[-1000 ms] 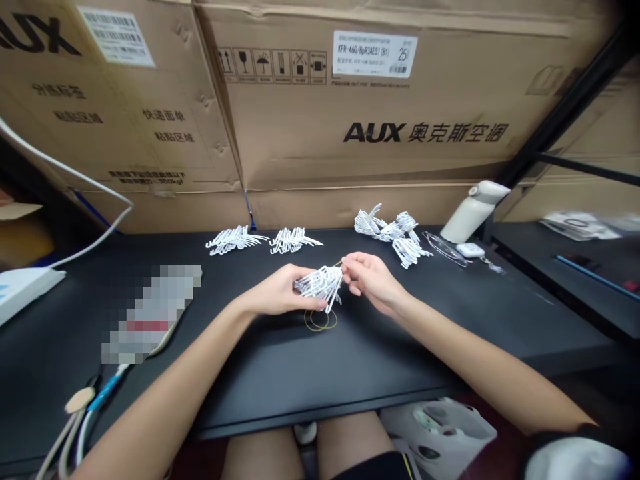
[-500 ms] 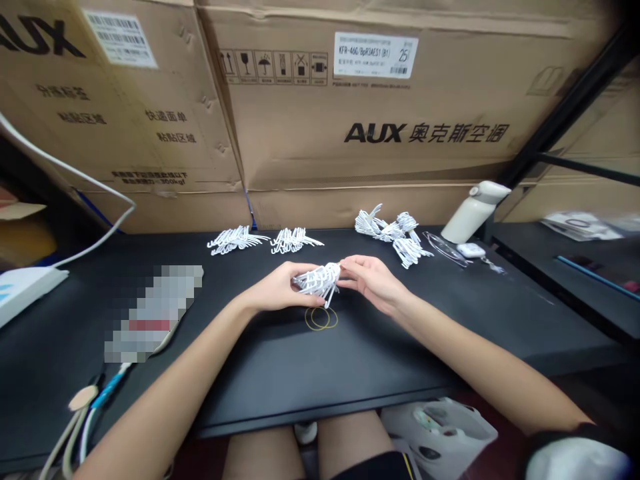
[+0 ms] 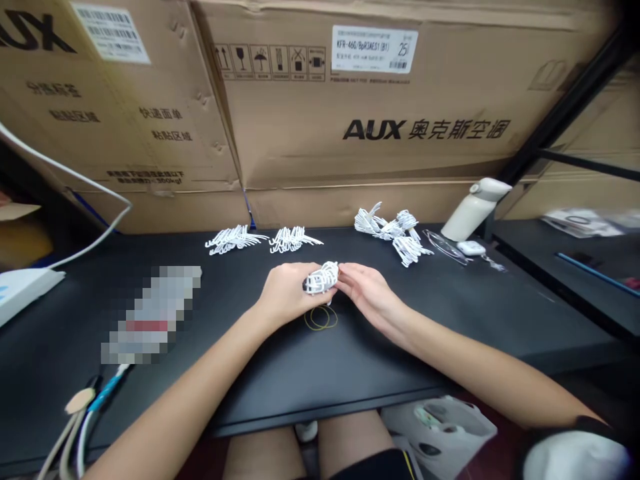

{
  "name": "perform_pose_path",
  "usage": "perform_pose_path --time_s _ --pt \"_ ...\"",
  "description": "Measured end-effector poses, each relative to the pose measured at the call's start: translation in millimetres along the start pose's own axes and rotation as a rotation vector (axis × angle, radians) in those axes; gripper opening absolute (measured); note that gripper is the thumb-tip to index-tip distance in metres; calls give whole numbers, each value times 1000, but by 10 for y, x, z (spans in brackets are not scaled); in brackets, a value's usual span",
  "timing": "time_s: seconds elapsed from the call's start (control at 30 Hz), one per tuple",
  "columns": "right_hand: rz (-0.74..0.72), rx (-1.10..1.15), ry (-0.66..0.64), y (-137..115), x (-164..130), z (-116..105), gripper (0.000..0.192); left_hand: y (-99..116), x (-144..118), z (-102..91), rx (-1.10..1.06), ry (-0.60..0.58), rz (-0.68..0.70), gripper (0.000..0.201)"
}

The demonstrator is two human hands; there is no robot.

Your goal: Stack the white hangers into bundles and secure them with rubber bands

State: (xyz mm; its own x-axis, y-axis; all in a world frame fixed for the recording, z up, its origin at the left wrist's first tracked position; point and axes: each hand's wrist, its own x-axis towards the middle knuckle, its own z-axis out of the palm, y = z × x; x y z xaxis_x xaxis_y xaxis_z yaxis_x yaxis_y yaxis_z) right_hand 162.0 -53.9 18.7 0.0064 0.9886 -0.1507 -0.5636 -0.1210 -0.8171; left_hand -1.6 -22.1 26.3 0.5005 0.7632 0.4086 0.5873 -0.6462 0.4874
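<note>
My left hand (image 3: 286,291) is wrapped round a bundle of white hooks (image 3: 323,277) just above the black tabletop. The curved ends of the hooks show over the fingers. My right hand (image 3: 369,288) touches the right end of this bundle with thumb and fingertips pinched together; what lies between them is too small to make out. Two thin yellow rubber bands (image 3: 321,319) lie overlapping on the table below my hands. Behind stand two loose piles of white hooks, a left pile (image 3: 234,240) and a right pile (image 3: 295,240). Several bundled hooks (image 3: 393,230) lie farther right.
Large cardboard boxes (image 3: 300,153) back the table (image 3: 300,373). A cream bottle (image 3: 470,212), a small white case (image 3: 471,249) and a clear coiled cable (image 3: 445,247) are at the right. A blurred-out flat object (image 3: 160,313) with cords lies left, near a white device (image 3: 27,290).
My left hand has turned and closed further round the bundle, so less of the hooks shows. My right hand stays at the bundle's right end.
</note>
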Motion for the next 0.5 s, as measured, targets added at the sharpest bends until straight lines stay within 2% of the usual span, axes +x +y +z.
perform_pose_path --time_s 0.17,0.27,0.37,0.43,0.5 --pt "-44 -62 -46 -39 3 8 21 21 -5 8 -48 -27 -21 40" --pt "-69 -166 -42 -54 29 6 25 6 19 -8 -251 -54 -50 37" --pt "-76 -242 21 -54 60 -2 28 -29 48 -17 -499 -105 -100 40" --pt "-22 -224 36 -56 74 -6 28 -59 63 -15 -595 -141 -145 42" --pt "44 -157 -3 -71 77 -2 28 -90 71 -10 -647 -165 -179 42"
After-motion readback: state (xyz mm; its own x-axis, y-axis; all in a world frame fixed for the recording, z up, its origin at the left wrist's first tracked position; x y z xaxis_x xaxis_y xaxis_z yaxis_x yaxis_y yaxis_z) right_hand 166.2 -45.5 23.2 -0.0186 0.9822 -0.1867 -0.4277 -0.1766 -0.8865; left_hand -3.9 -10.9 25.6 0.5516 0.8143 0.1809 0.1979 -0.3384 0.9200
